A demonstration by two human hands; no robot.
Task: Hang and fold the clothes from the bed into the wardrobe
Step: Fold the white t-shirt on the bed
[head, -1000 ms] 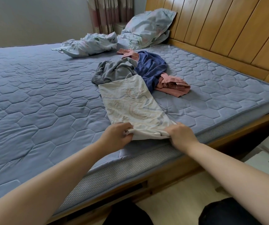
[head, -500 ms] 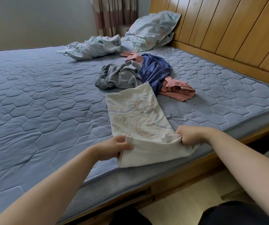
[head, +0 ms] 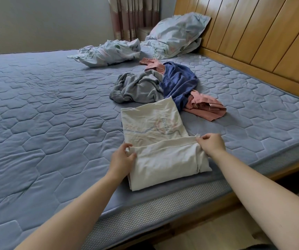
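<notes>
A cream white garment (head: 156,127) with a faint pink and blue print lies flat on the blue quilted mattress (head: 45,114) near its front edge. Its near end is folded up over the middle. My left hand (head: 122,157) pinches the left corner of that folded flap. My right hand (head: 211,144) pinches the flap's right corner. Behind the garment lie a crumpled grey garment (head: 138,89), a dark blue one (head: 178,83) and a pink one (head: 205,107). A second pink piece (head: 151,63) shows farther back.
A floral pillow (head: 177,33) leans on the wooden headboard (head: 253,38), with a bunched floral cover (head: 109,52) to its left. Curtains (head: 132,15) hang at the back. The wooden bed frame (head: 235,197) runs along the front, floor below.
Both hands have carried the garment's near end up off the mattress edge and away from me, laying it over the middle as a fold. The view shifted closer over the bed.
</notes>
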